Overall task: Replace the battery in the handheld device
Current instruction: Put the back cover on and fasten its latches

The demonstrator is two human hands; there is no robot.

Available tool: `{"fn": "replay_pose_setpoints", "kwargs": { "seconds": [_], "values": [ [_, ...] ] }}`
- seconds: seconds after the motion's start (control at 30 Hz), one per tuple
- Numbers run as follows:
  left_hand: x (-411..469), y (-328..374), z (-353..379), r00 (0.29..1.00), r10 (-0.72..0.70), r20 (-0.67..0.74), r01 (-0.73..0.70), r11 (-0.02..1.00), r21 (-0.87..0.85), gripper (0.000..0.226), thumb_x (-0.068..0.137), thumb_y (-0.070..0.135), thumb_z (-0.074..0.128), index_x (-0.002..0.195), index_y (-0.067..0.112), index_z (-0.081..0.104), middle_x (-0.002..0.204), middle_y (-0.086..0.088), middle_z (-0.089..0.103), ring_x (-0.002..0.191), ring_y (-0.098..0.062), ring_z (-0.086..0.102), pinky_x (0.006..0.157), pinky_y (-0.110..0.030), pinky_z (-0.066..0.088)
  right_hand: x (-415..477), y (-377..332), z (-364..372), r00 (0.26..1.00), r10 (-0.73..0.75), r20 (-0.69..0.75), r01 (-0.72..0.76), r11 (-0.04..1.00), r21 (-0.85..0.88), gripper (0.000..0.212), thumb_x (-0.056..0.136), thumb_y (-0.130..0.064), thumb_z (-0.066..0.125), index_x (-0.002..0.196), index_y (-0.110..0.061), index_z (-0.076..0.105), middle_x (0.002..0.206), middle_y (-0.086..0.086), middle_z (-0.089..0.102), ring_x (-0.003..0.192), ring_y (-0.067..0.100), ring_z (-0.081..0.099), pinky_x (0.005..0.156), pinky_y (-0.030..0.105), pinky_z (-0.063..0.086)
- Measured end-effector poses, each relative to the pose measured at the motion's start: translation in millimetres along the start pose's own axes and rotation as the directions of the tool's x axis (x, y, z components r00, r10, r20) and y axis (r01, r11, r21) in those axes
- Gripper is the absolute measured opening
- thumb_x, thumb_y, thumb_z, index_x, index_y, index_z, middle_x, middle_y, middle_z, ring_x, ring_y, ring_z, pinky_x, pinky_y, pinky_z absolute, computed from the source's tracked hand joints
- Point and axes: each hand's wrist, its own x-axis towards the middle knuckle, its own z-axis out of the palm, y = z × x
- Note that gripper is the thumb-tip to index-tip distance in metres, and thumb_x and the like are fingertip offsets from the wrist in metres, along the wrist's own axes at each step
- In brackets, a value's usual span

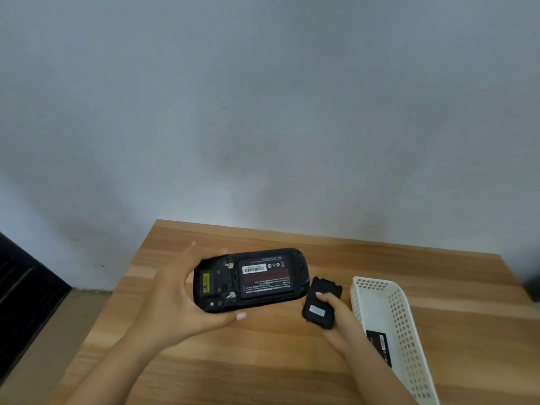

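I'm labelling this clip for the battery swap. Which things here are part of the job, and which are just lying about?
In the job: handheld device in left hand; its fitted battery; back cover in right hand; spare battery in white basket.
Lying about: nothing on the wooden table.

Battery label [266, 284] text illegibly small

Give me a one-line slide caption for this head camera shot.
Left hand holds the opened handheld device, battery exposed; right hand holds its back cover.
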Motion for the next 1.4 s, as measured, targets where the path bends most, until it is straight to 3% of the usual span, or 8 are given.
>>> {"fn": "replay_pose_setpoints", "kwargs": {
  "seconds": [0.13,0.27,0.47,0.6,0.73,0.9,1.07,1.4],
  "values": [
    [6.5,10.7,1.0,0.999,0.011,0.036,-0.011,1.000,0.012,0.078,0.037,0.033,0.100,0.106,0.023,0.064,0.099,0.010,0.067,0.099,0.009,0.060,0.083,0.003,0.036,-41.5,-33.2,15.1,0.984,-0.098,0.150,0.056,0.963,0.263,0.012,0.094,-0.012,0.053,0.093,-0.002,0.061,0.070,0.016,0.072,0.082,0.031,0.061,0.067,0.047,0.060],
    [9.9,21.7,7.6,0.998,0.049,0.039,-0.048,0.999,-0.026,0.078,0.038,0.040,0.097,0.107,0.036,0.061,0.111,0.019,0.063,0.100,0.006,0.061,0.080,0.002,0.039,-65.6,-63.0,16.3,0.955,-0.173,0.241,0.074,0.926,0.371,0.041,0.091,-0.039,0.045,0.105,-0.003,0.062,0.091,0.018,0.064,0.080,0.032,0.062,0.073,0.044,0.055],
    [16.9,42.0,17.9,0.992,0.121,0.041,-0.117,0.990,-0.082,0.074,0.040,0.051,0.089,0.106,0.038,0.060,0.111,0.015,0.063,0.101,0.006,0.061,0.085,0.002,0.038,-106.1,-93.0,8.3,0.860,-0.350,0.371,0.225,0.913,0.340,0.048,0.090,-0.033,0.040,0.126,-0.006,0.056,0.111,0.023,0.066,0.092,0.034,0.063,0.077,0.042,0.055],
    [19.6,48.6,23.1,0.989,0.136,0.058,-0.131,0.988,-0.077,0.075,0.039,0.051,0.090,0.107,0.038,0.061,0.110,0.017,0.062,0.102,0.001,0.061,0.081,0.001,0.039,-135.7,-99.0,6.1,0.790,-0.499,0.355,0.451,0.866,0.215,0.049,0.098,-0.036,0.043,0.134,-0.006,0.054,0.138,0.020,0.058,0.116,0.031,0.058,0.096,0.041,0.049],
    [21.0,52.7,28.7,0.985,0.156,0.077,-0.151,0.986,-0.065,0.078,0.039,0.053,0.090,0.110,0.041,0.059,0.111,0.019,0.062,0.104,0.001,0.059,0.089,0.000,0.036,-161.0,-100.6,9.7,0.526,-0.729,0.438,0.814,0.581,-0.011,0.089,0.066,-0.039,0.087,0.141,-0.015,0.046,0.136,0.009,0.062,0.125,0.025,0.059,0.097,0.027,0.053],
    [24.2,59.6,33.2,0.980,0.179,0.087,-0.175,0.983,-0.048,0.079,0.038,0.053,0.092,0.109,0.040,0.060,0.109,0.022,0.063,0.099,0.001,0.063,0.093,-0.019,0.047,-192.7,-96.9,28.6,0.326,-0.653,0.684,0.945,0.239,-0.222,0.106,0.056,-0.012,0.093,0.143,-0.034,0.037,0.132,0.003,0.065,0.130,0.022,0.055,0.109,0.036,0.043],
    [26.0,64.2,33.7,0.977,0.200,0.078,-0.198,0.980,-0.037,0.079,0.037,0.044,0.097,0.106,0.040,0.060,0.105,0.020,0.063,0.095,0.001,0.063,0.082,-0.012,0.047,-198.5,-95.4,40.8,0.396,-0.492,0.775,0.893,0.010,-0.450,0.117,0.064,-0.015,0.092,0.148,-0.048,0.017,0.131,-0.020,0.063,0.136,0.000,0.045,0.115,0.034,0.036],
    [33.2,64.4,28.4,0.977,0.208,0.046,-0.207,0.978,-0.018,0.082,0.034,0.053,0.094,0.109,0.043,0.060,0.110,0.023,0.064,0.105,0.000,0.062,0.093,-0.025,0.049,-200.3,-104.8,39.9,0.453,-0.485,0.748,0.840,-0.049,-0.540,0.121,0.063,-0.016,0.093,0.149,-0.048,0.013,0.129,-0.018,0.065,0.126,0.006,0.056,0.109,0.041,0.045]
  ]
}}
